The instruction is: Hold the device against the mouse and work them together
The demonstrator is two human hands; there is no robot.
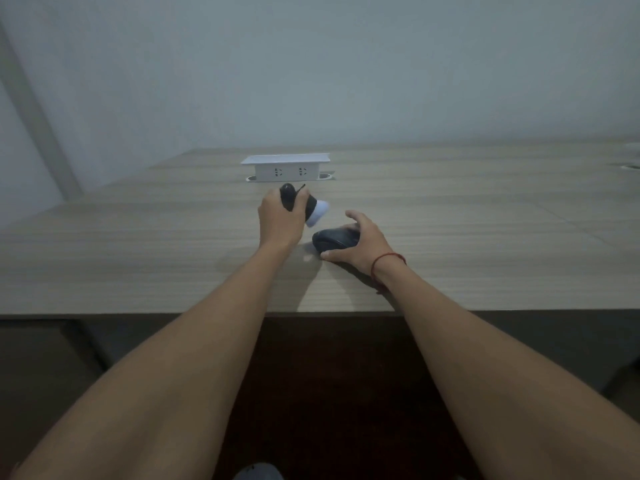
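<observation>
The left hand (280, 220) has its fingers wrapped tight round a black tool (308, 206) with a white tip, near the socket box (285, 168). The right hand (363, 242) cups the mouse (334, 239) on the table (138, 254), fingers curled and spread.

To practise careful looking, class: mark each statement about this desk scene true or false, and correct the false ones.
1. The left hand grips a black device with a white end. True.
2. The right hand lies flat on bare wood. False: it holds a black computer mouse.
3. A white socket box stands on the wooden desk beyond both hands. True.
4. The red string bracelet is on the left wrist. False: it is on the right wrist.
5. A plug sits in the socket box. False: both sockets that show are free.
</observation>
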